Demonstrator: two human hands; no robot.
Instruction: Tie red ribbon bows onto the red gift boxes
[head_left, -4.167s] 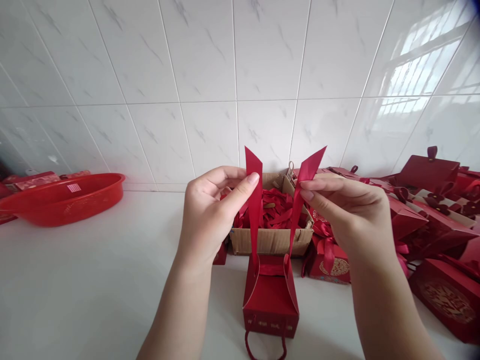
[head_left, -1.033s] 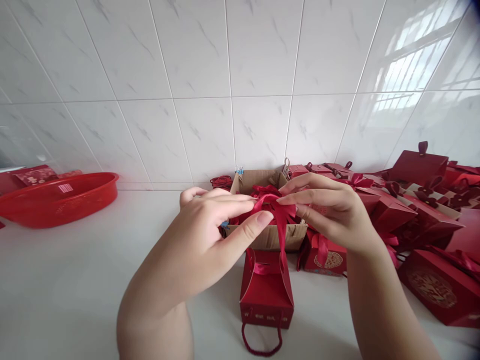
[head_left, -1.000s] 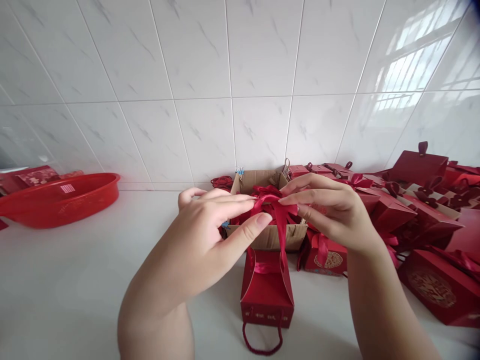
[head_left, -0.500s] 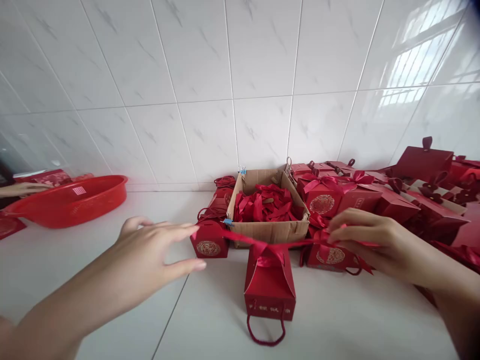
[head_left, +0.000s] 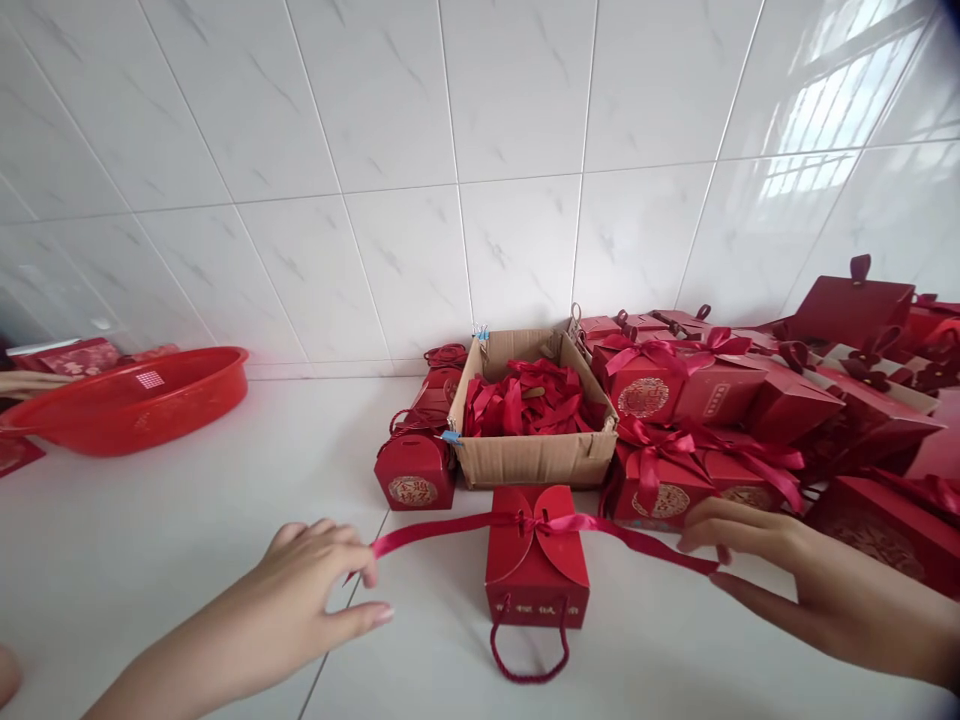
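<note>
A small red gift box stands on the white counter at centre front, its cord handle lying toward me. A red ribbon is knotted on its top, and its two tails stretch out left and right. My left hand is at the left tail's end, thumb apart from the fingers, the tail passing by the fingertips. On the other side, my right hand has its fingers spread at the right tail's end, which lies near the thumb tip. Neither hand shows a closed grip.
Behind the gift box sits a cardboard box of red ribbons. Small red boxes stand left of it, and several ribboned boxes fill the right. A red plastic basin is at left, with another person's hand beside it.
Both hands have moved down toward me and their fingers have opened. The ribbon, earlier pulled taut and raised, now sags lower at both sides, and the knot lies on the box top.
</note>
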